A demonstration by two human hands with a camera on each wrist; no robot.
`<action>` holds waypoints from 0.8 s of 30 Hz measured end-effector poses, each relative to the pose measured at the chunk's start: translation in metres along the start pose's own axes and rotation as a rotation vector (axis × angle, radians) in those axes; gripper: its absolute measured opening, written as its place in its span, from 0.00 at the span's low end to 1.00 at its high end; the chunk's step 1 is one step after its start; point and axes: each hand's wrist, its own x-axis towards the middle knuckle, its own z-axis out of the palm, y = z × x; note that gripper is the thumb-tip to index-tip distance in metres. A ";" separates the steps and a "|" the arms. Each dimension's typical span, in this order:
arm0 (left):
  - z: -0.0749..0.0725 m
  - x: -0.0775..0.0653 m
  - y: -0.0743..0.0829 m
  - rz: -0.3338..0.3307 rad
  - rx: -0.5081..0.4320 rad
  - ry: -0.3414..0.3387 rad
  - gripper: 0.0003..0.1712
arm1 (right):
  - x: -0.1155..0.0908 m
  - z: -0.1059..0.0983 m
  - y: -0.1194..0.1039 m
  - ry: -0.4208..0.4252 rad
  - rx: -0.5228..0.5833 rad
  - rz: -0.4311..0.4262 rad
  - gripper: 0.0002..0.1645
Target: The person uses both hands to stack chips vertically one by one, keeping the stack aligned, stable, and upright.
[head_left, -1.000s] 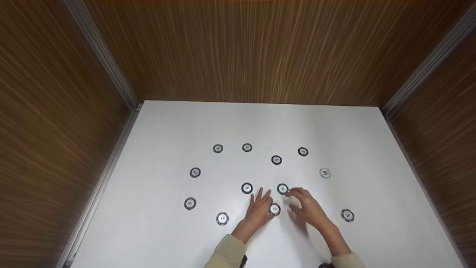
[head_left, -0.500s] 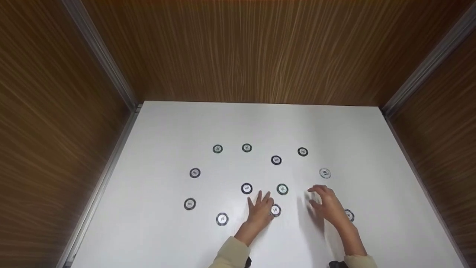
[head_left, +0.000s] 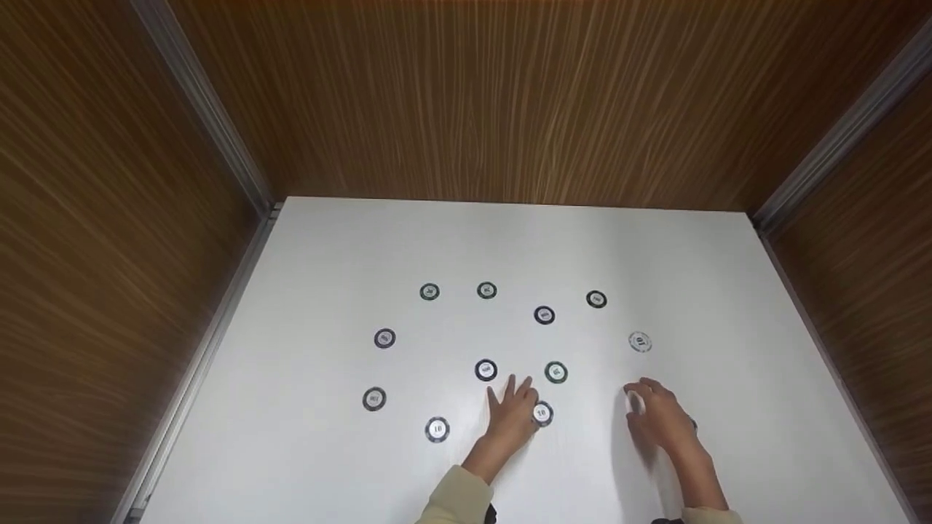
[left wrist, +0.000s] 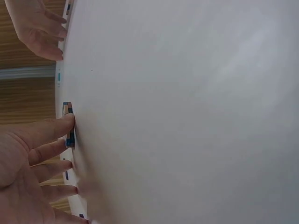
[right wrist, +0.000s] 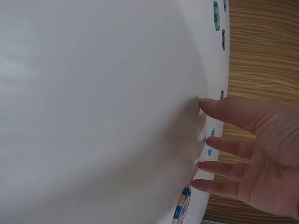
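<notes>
On a white table my left hand holds a blue-edged poker chip marked 10 between thumb and index finger. In the left wrist view the thumb lies against that same chip, and the other fingers spread out with tips down at the tabletop. My right hand holds nothing, its fingers loosely bent above the table. It mostly covers another chip in the head view; from the right wrist that blue-and-orange-edged chip shows just beside the little finger. Ahead of the hands lies a green chip.
A black chip lies ahead of the left hand, and a white chip ahead of the right. Several more chips lie scattered flat, such as a green one. Wood-grain panels enclose the back and sides.
My right hand has moved away from the green chip, to the right and toward me, now covering most of the chip there. The left hand stays at its chip.
</notes>
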 end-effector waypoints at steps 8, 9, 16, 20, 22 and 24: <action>0.001 0.000 -0.001 0.010 0.017 0.018 0.22 | -0.002 -0.002 0.006 -0.005 0.001 0.036 0.21; 0.001 0.000 -0.001 0.011 0.020 0.019 0.22 | -0.003 -0.003 0.007 0.001 0.001 0.039 0.21; 0.001 0.000 0.000 0.014 0.006 0.025 0.22 | -0.014 -0.016 0.023 0.030 -0.043 0.113 0.23; 0.001 0.000 -0.001 0.019 0.001 0.041 0.21 | -0.022 -0.022 0.031 -0.046 -0.028 0.207 0.25; 0.001 0.000 -0.001 0.019 0.007 0.045 0.20 | -0.025 -0.024 0.033 -0.078 -0.002 0.255 0.28; 0.001 0.000 -0.001 0.017 0.007 0.046 0.19 | -0.029 -0.025 0.035 -0.095 0.024 0.300 0.33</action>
